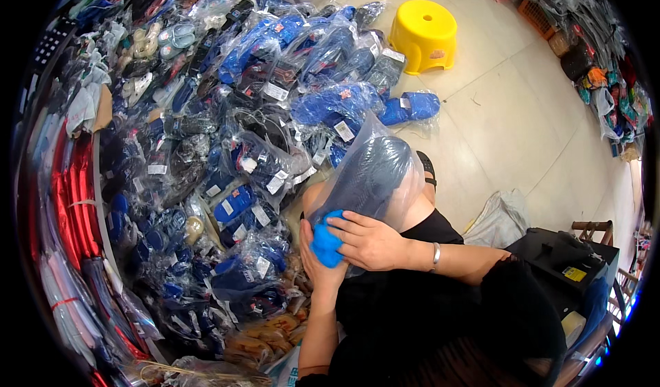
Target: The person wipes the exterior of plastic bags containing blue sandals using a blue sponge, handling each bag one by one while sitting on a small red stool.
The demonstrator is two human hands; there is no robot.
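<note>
Across my lap lies a clear plastic bag (361, 175) with dark ribbed-looking footwear inside. At its lower end, a bright blue soft bundle (326, 240), maybe cloth or a bag, sits between my two hands. My left hand (319, 263) cups it from the left and below, partly hidden by it. My right hand (368, 240), with a silver bracelet on the wrist, presses on it from the right with its fingers spread over its edge. Beyond the bag, blue bagged slippers (337, 100) lie at the edge of a large pile.
Bagged slippers and sandals (180, 155) are heaped to the left and ahead. A yellow plastic stool (425, 36) stands on the tiled floor (495, 124). At right are a whitish sack (497, 219) and a black box (541, 253). Red foil-like wrapped goods (77, 196) line the far left.
</note>
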